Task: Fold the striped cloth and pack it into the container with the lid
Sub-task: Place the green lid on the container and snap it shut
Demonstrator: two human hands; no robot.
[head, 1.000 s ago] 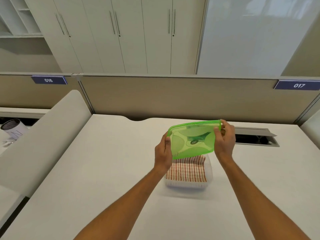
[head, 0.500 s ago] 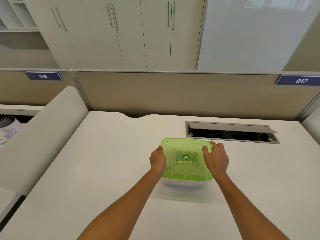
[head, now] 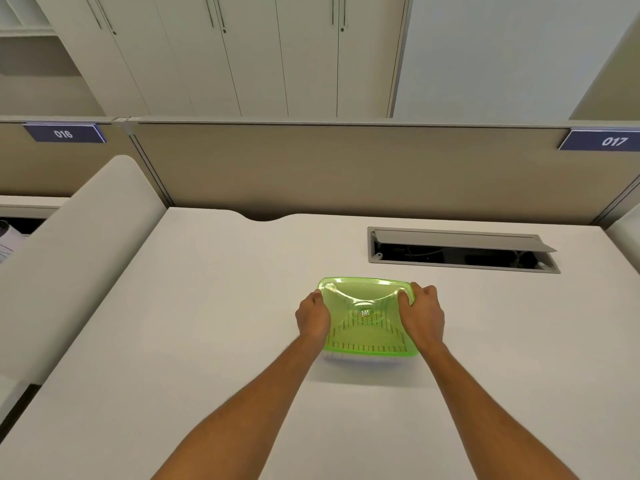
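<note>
White desk (head: 194, 306) filling most of the view, backed by a beige partition (head: 346, 174) carrying two blue number plates, 016 (head: 64, 134) at the left and 017 (head: 614, 141) at the right. Beyond the partition, pale cabinet doors (head: 242, 57) with slim vertical handles. Set into the desk near its far right edge, a grey cable hatch (head: 460, 251) with its flap propped open over a dark recess. At the left, a rounded white side panel (head: 79, 258) sloping down beside the desk. Nearer the middle, two bare forearms reaching in from the bottom edge toward a container (head: 367, 356) resting on the desk, only a thin pale strip of its wall visible at the near side. Over it, a translucent green lid (head: 363, 299), seated flat across the top, a small logo at its centre. Through the green plastic, rows of dark stripes of the striped cloth (head: 367, 336), lying inside the container. Left hand (head: 313, 315) curled against the left edge of the lid, fingers together and clamped on its rim. Right hand (head: 422, 315) likewise on the right edge, thumb on top of the far corner, fingers wrapped down the side and pressed onto the lid.
</note>
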